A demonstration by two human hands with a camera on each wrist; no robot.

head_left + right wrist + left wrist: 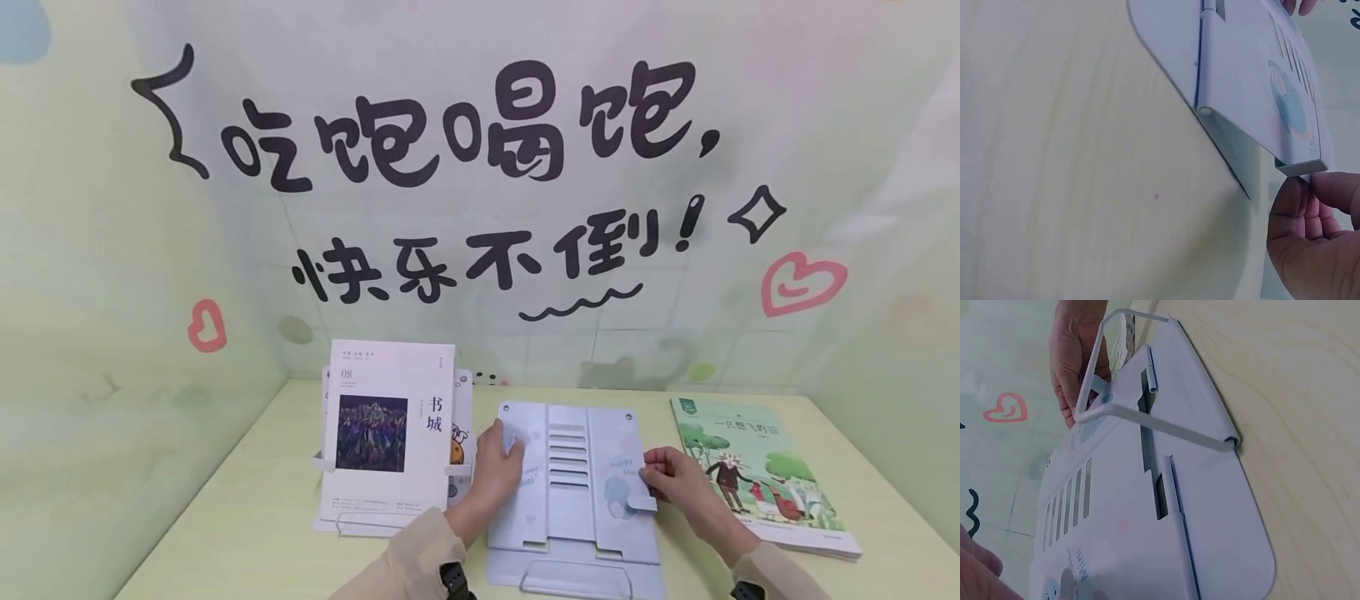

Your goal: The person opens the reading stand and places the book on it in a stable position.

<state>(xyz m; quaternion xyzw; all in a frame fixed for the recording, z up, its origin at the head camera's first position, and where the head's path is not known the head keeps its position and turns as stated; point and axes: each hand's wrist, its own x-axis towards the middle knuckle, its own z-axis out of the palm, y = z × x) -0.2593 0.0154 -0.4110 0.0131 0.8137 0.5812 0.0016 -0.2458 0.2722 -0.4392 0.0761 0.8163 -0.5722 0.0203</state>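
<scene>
One wire rest (576, 579) projects nearest, at the foot of a pale book stand (572, 521) leaning back on the table (240, 517). Beyond, the left hand (493, 471) grips its left edge; the right hand (686, 487) pinches its right edge beside the side clip (642, 503). Adjustment probably goes best with even support, lest the stand twist.

The bookstand (572, 510) stands on the table (240, 483), magazine (388, 433) to its left, book (761, 479) right.

the right hand (1316, 240) pinches the tilted pale stand (1244, 75) beside its side tab (1302, 167).
</scene>
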